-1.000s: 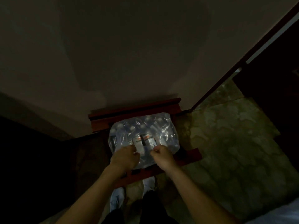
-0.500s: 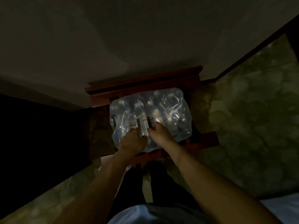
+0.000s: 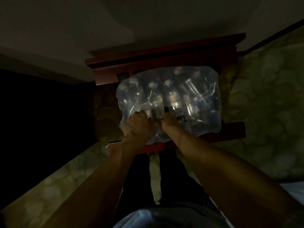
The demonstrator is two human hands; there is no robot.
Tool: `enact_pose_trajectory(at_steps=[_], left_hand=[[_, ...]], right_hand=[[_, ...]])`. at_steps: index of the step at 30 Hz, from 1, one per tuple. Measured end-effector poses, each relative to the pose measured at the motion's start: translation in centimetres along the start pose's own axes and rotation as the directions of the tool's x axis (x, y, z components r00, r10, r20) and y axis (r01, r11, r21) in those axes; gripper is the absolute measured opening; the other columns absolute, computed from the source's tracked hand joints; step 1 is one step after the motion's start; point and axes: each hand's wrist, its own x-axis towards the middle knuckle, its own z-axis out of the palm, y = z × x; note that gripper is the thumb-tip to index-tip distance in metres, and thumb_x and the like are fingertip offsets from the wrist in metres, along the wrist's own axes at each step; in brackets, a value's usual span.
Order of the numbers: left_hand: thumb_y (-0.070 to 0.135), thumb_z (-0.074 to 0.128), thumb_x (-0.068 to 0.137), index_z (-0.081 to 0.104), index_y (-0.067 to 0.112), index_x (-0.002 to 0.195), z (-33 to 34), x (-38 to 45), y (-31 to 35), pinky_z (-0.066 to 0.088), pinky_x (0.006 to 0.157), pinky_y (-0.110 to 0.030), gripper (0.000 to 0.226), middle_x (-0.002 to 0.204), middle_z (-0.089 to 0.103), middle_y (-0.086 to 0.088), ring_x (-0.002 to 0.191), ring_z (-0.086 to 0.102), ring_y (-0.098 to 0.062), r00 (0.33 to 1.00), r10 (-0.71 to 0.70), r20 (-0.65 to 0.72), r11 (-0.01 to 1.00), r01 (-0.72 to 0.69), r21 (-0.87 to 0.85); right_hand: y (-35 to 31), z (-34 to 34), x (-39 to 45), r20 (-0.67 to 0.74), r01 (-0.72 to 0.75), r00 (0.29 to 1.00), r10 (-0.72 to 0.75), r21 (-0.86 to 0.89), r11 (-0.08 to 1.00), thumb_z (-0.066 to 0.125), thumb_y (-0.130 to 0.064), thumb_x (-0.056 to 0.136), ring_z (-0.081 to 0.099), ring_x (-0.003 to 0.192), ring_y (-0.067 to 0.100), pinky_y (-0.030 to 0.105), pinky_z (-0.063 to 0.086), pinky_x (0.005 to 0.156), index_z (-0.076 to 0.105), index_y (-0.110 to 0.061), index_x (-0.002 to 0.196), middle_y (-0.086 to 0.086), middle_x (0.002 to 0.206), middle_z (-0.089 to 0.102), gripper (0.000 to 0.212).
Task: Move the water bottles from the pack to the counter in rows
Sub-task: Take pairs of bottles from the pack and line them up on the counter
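Note:
A shrink-wrapped pack of water bottles (image 3: 189,96) lies on a low dark red wooden stand (image 3: 164,55) in a dim room. Several bottle caps and labels show through the clear plastic. My left hand (image 3: 136,124) grips the wrap at the pack's near edge. Right beside it, my right hand (image 3: 171,122) pinches the same plastic a little to the right. The fingertips of both hands are hidden in the wrap. No loose bottle is in view.
A pale wall (image 3: 115,22) rises behind the stand. Mottled greenish stone floor (image 3: 263,96) spreads to the right and lower left. A black area (image 3: 41,112) fills the left. My dark trouser legs (image 3: 139,178) stand just in front of the stand.
My head has come closer and lower, so the pack looks larger and higher in view. Both hands have stayed on the wrap at the near edge, drawing close together.

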Motion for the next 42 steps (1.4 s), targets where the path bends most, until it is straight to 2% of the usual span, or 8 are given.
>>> enact_pose_trajectory(at_steps=[5, 10, 17, 21, 29, 35, 38, 42], left_hand=[[0.050, 0.039, 0.096, 0.049, 0.010, 0.127, -0.2, -0.1, 0.3, 0.040, 0.076, -0.034, 0.051, 0.126, 0.059, -0.010, 0.111, 0.061, -0.028, 0.998, -0.045, 0.038, 0.998, 0.042, 0.054], [0.051, 0.040, 0.095, 0.049, 0.009, 0.127, -0.3, 0.3, 0.3, 0.042, 0.089, -0.037, 0.054, 0.128, 0.058, -0.009, 0.115, 0.059, -0.028, 0.995, -0.085, 0.046, 0.996, 0.086, -0.019], [0.045, 0.039, 0.098, 0.024, 0.002, 0.148, -0.1, -1.1, 1.0, 0.043, 0.101, -0.045, 0.068, 0.144, 0.045, -0.017, 0.128, 0.050, -0.032, 0.987, -0.126, 0.102, 0.986, 0.112, 0.125], [0.041, 0.041, 0.098, 0.023, -0.001, 0.149, -0.7, -1.2, 1.2, 0.039, 0.104, -0.045, 0.069, 0.146, 0.043, -0.019, 0.132, 0.046, -0.034, 0.979, -0.141, 0.149, 0.985, 0.123, 0.121], [0.030, 0.039, 0.100, 0.034, -0.003, 0.142, 1.3, 0.6, 1.6, 0.040, 0.103, -0.041, 0.054, 0.143, 0.045, -0.021, 0.130, 0.048, -0.034, 0.960, -0.277, 0.039, 0.961, 0.277, -0.011], [0.029, 0.037, 0.101, 0.014, -0.005, 0.150, 2.4, -0.5, 0.9, 0.032, 0.109, -0.045, 0.063, 0.149, 0.036, -0.024, 0.136, 0.039, -0.037, 0.990, -0.127, 0.060, 0.987, 0.120, 0.108], [0.038, 0.036, 0.101, -0.005, -0.001, 0.152, 3.4, -0.5, 0.3, 0.043, 0.096, -0.042, 0.076, 0.140, 0.047, -0.024, 0.124, 0.053, -0.033, 0.993, -0.114, 0.023, 0.977, 0.108, 0.183], [0.044, 0.032, 0.101, -0.007, 0.002, 0.153, 4.2, 0.5, 1.3, 0.035, 0.104, -0.052, 0.077, 0.145, 0.036, -0.032, 0.131, 0.041, -0.044, 0.977, -0.213, 0.024, 0.976, 0.214, -0.046]], right_hand=[[-0.5, 0.9, 1.8, 0.055, -0.084, 0.995, 0.082, 0.040, 0.996, 0.035, -0.020, 0.104, 0.053, 0.124, 0.037, 0.045, 0.042, 0.105, 0.057, 0.003, 0.124, 0.022, 0.133, 0.056, 0.038], [-0.2, 2.5, 2.7, 0.022, -0.045, 0.999, 0.045, -0.030, 0.999, 0.049, -0.055, 0.093, 0.061, 0.111, 0.036, 0.050, 0.048, 0.097, 0.065, -0.008, 0.112, 0.016, 0.119, 0.065, 0.053], [-0.3, -0.3, -0.6, -0.036, 0.037, 0.999, -0.035, 0.066, 0.997, 0.059, -0.041, 0.091, 0.064, 0.104, 0.029, 0.034, 0.048, 0.084, 0.066, -0.006, 0.114, 0.013, 0.120, 0.066, 0.042], [-0.3, -1.6, -2.6, 0.008, 0.124, 0.992, -0.127, 0.165, 0.978, 0.056, -0.038, 0.094, 0.062, 0.087, 0.022, 0.028, 0.046, 0.074, 0.070, -0.014, 0.106, 0.008, 0.110, 0.070, 0.031], [0.8, -0.8, -4.0, -0.028, 0.064, 0.998, -0.059, 0.309, 0.949, 0.057, -0.034, 0.088, 0.066, 0.101, 0.032, 0.034, 0.052, 0.081, 0.067, -0.008, 0.114, 0.014, 0.114, 0.069, 0.038], [2.3, -1.4, -4.2, -0.019, 0.068, 0.998, -0.066, 0.384, 0.921, 0.058, -0.036, 0.090, 0.063, 0.079, 0.024, 0.029, 0.048, 0.068, 0.068, -0.009, 0.095, 0.008, 0.091, 0.069, 0.029], [2.5, -1.8, -4.5, -0.022, 0.108, 0.994, -0.107, 0.363, 0.925, 0.057, -0.034, 0.092, 0.063, 0.087, 0.026, 0.029, 0.047, 0.075, 0.067, -0.006, 0.110, 0.012, 0.104, 0.069, 0.034], [2.3, -1.4, -4.8, -0.010, 0.078, 0.997, -0.079, 0.307, 0.948, 0.054, -0.033, 0.095, 0.059, 0.116, 0.031, 0.026, 0.041, 0.081, 0.058, 0.001, 0.126, 0.017, 0.129, 0.062, 0.046]])
